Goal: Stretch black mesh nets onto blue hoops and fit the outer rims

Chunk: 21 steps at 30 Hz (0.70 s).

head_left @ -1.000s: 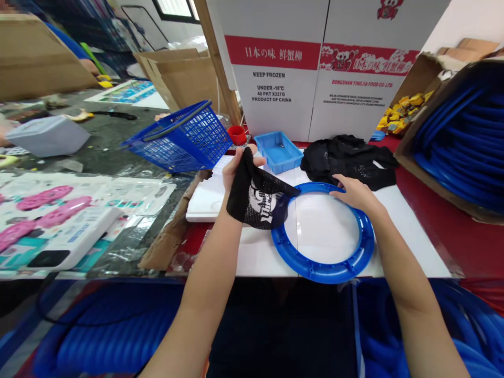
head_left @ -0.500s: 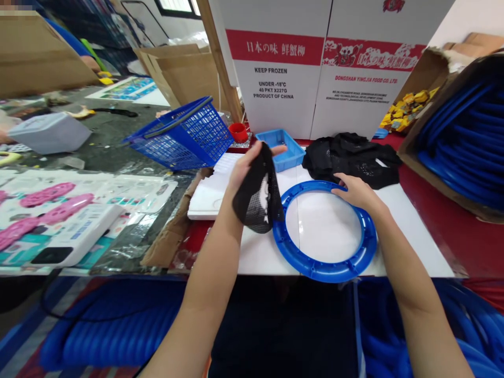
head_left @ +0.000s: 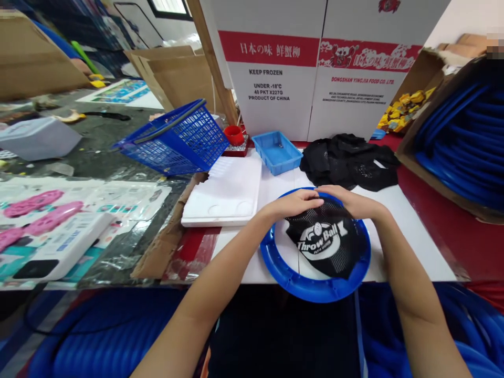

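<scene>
A blue plastic ring (head_left: 315,287) lies flat on the white desk (head_left: 409,247) directly in front of the person, its near rim just at the desk's front edge. Spread inside the ring is a black mesh net (head_left: 326,244) printed with white "Throw Ball" lettering; the lettering reads across from left to right, so the net's wide axis runs side to side, and its lower part hangs toward the near rim.

Both hands meet at the far rim of the ring. The left hand (head_left: 296,202) comes in from the left with its fingers curled down onto the top edge of the net where it meets the rim. The right hand (head_left: 350,201) comes in from the right, its fingers likewise bent over the same edge, pinching or pressing the mesh against the plastic; whether they are closed around it or only pressing cannot be told. The two hands almost touch, and both are equally near the net's upper edge, while the rest of the net lies toward the person, below the fingers.

Behind the ring lies a pile of black mesh (head_left: 348,160), with a small blue tray (head_left: 277,152) to its left and a white foam slab (head_left: 224,191) beside that. A blue basket (head_left: 173,139) stands tilted farther left.
</scene>
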Tool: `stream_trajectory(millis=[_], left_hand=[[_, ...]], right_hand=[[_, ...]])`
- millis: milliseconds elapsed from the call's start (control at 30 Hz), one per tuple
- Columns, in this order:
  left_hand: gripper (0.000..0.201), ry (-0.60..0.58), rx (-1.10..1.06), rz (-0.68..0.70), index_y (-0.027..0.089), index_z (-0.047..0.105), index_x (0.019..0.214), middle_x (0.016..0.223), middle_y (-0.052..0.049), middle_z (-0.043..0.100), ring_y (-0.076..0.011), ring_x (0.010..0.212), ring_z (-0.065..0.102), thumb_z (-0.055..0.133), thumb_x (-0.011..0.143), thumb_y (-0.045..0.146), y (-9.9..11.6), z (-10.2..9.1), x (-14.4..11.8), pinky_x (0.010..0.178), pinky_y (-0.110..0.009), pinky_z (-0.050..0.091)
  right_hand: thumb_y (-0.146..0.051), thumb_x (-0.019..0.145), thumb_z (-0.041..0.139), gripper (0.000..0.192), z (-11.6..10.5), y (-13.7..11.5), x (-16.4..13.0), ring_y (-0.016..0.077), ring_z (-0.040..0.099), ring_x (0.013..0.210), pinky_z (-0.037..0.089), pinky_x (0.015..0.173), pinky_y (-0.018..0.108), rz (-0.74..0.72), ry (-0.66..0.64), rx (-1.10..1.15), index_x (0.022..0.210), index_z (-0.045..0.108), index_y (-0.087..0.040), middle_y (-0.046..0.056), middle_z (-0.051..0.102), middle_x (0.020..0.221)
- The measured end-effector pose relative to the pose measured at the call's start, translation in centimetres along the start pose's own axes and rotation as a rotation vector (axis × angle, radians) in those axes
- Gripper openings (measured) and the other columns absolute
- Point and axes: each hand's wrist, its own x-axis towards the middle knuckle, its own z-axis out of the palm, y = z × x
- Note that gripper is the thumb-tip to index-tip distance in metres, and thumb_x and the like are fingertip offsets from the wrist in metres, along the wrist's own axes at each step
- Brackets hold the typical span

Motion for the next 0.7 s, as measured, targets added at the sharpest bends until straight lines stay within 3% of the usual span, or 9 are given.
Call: stream_trajectory(millis=[67,167,300,367,467,500,533,600,700], left_hand=[[0.031,0.134,0.318,-0.031,0.017,0.07,0.103,0.111,-0.009,0.078,-0.0246,0.102,0.07,0.061,0.102,0.046,-1.5,-0.6,0.9,0.095,-0.038,0.055],[0.026,0.179,0.652,-0.026,0.018,0.071,0.1,0.104,-0.009,0.078,-0.0256,0.096,0.071,0.057,0.105,0.039,-2.4,-0.6,1.1,0.092,-0.039,0.054],[0.028,0.147,0.743,0.088,0.018,0.072,0.108,0.099,-0.01,0.077,-0.0261,0.092,0.071,0.054,0.107,0.039,-0.5,0.3,0.0,0.088,-0.039,0.055],[0.028,-0.086,0.537,0.152,0.019,0.074,0.101,0.094,-0.007,0.077,-0.0234,0.087,0.071,0.062,0.104,0.044,1.6,0.7,-0.9,0.083,-0.034,0.056],[0.03,-0.778,0.097,0.206,0.02,0.075,0.087,0.082,-0.004,0.076,-0.0193,0.074,0.07,0.08,0.093,0.049,4.7,1.0,-2.7,0.07,-0.027,0.057],[0.029,-0.93,-0.003,0.21,0.02,0.076,0.086,0.079,-0.005,0.076,-0.0183,0.069,0.069,0.083,0.092,0.047,5.5,1.0,-3.2,0.067,-0.027,0.056],[0.028,-0.984,-0.063,0.21,0.019,0.075,0.085,0.076,-0.005,0.075,-0.0172,0.065,0.067,0.083,0.092,0.045,6.0,0.9,-3.5,0.064,-0.026,0.055],[0.027,-0.799,-0.07,0.207,0.019,0.073,0.084,0.072,-0.003,0.072,-0.0148,0.061,0.063,0.08,0.095,0.042,6.2,0.7,-3.8,0.062,-0.026,0.052],[0.026,-0.298,0.187,0.187,0.019,0.069,0.087,0.077,0.0,0.069,-0.0144,0.068,0.06,0.072,0.1,0.042,4.5,0.2,-3.1,0.067,-0.027,0.048]], right_hand=[[-0.042,0.1,0.067,0.064,0.8,0.5,0.6,0.0385,0.053,0.151,0.042,0.127,0.06,0.039,0.078,-0.12,0.161,0.056,-0.027,0.015,0.056,0.163],[-0.037,0.1,0.066,0.065,1.3,1.3,1.0,0.037,0.061,0.141,0.048,0.122,0.058,0.148,0.138,-0.206,0.163,0.053,-0.023,0.018,0.063,0.153],[-0.032,0.099,0.067,0.073,1.0,1.2,0.5,0.0367,0.065,0.137,0.053,0.118,0.054,0.24,0.104,-0.22,0.168,0.045,-0.022,0.018,0.063,0.155],[-0.03,0.098,0.068,0.078,1.0,0.9,0.3,0.0368,0.066,0.136,0.054,0.116,0.053,0.236,0.072,-0.224,0.171,0.04,-0.023,0.017,0.063,0.155],[-0.032,0.099,0.067,0.078,1.5,0.8,0.5,0.037,0.065,0.136,0.054,0.115,0.053,0.196,0.064,-0.242,0.171,0.039,-0.025,0.017,0.064,0.153],[-0.032,0.1,0.066,0.075,1.7,0.9,0.7,0.037,0.065,0.135,0.054,0.115,0.053,0.176,0.072,-0.249,0.17,0.041,-0.024,0.017,0.065,0.151],[-0.033,0.101,0.064,0.071,1.9,1.0,0.9,0.0369,0.065,0.134,0.054,0.114,0.053,0.159,0.083,-0.256,0.168,0.044,-0.024,0.017,0.066,0.148],[-0.034,0.103,0.062,0.065,2.3,1.2,1.3,0.0366,0.066,0.131,0.054,0.113,0.053,0.135,0.107,-0.261,0.165,0.048,-0.022,0.017,0.067,0.142],[-0.033,0.102,0.062,0.062,2.4,1.2,1.6,0.0362,0.067,0.127,0.055,0.111,0.053,0.12,0.11,-0.258,0.162,0.052,-0.02,0.018,0.067,0.139]])
